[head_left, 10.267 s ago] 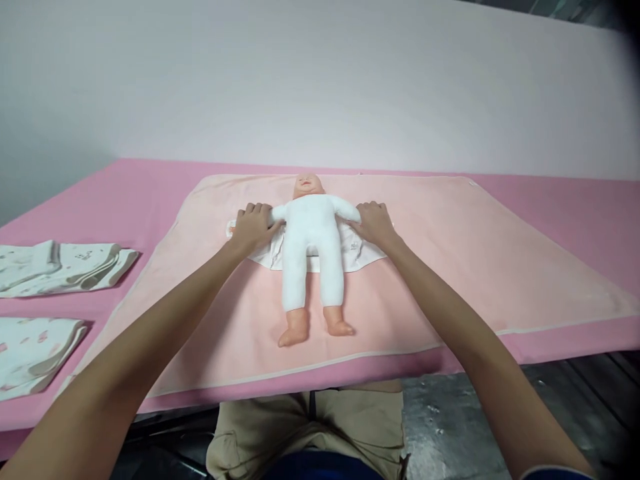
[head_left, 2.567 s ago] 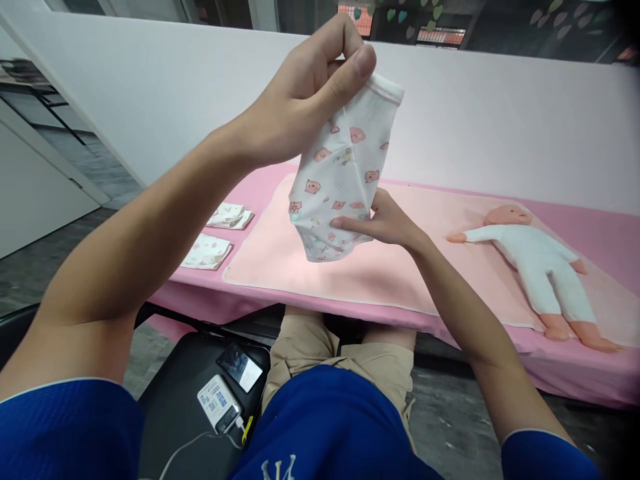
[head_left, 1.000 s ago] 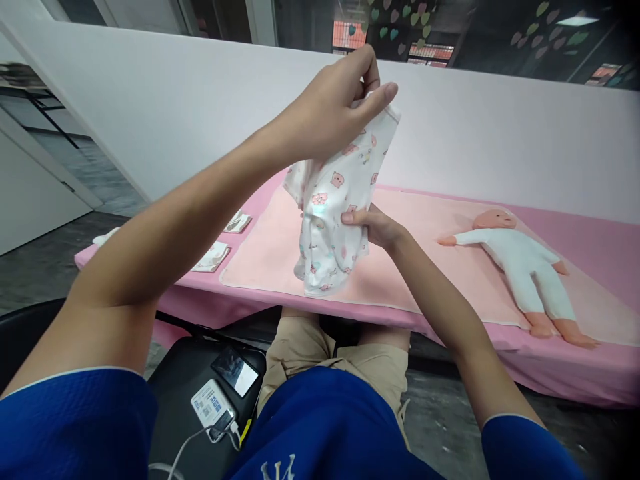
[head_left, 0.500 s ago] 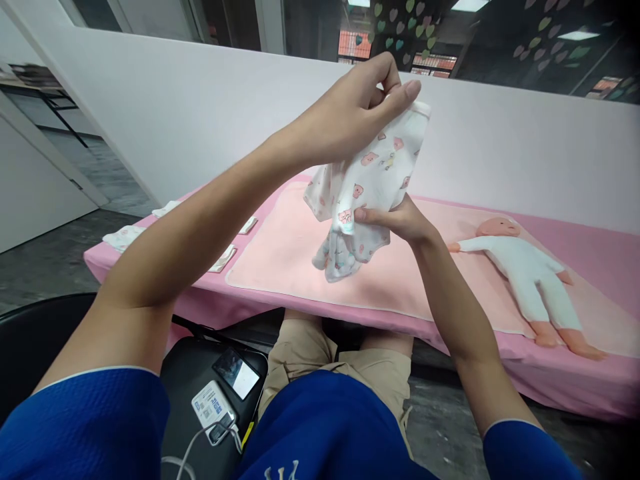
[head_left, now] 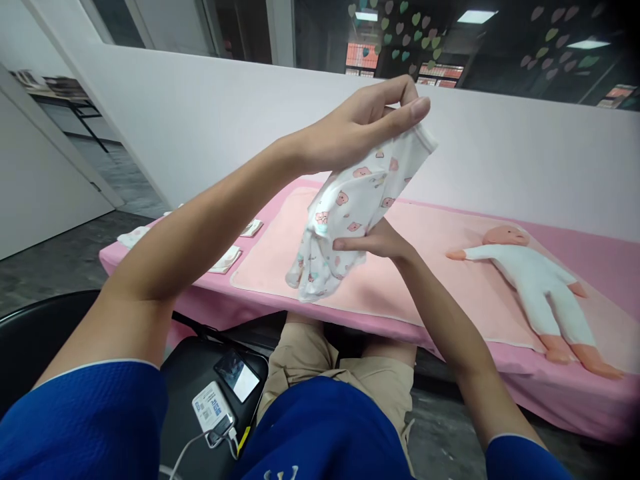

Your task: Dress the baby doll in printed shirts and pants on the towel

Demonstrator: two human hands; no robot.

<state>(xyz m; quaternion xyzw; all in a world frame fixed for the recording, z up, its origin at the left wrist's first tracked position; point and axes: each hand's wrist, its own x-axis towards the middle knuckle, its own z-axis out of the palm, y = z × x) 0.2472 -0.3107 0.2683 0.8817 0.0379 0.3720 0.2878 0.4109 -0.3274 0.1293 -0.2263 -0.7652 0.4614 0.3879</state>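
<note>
A small white baby garment [head_left: 350,200], printed with pink bears, hangs bunched above the pink table. My left hand [head_left: 383,117] is raised at its upper edge, with thumb and bent fingers closed on the cloth beside a plain white band. Lower down, my right hand [head_left: 377,240] grips the garment, its thumb across the front and the other fingers hidden behind the fabric. The garment slants from the band at upper right to loose folds at lower left. Its full shape is hidden by the folds.
A peach mat [head_left: 265,260] covers part of the pink table. A baby doll [head_left: 530,273] in white lies at the right. Folded cloths [head_left: 226,260] lie at the left. A black chair [head_left: 180,373] beside me holds a phone [head_left: 237,375] and a power bank [head_left: 213,407].
The garment has tilted, its lower end swinging left and down. My right hand has moved left and lower with it, while my left hand sits slightly lower. The view has shifted a little.
</note>
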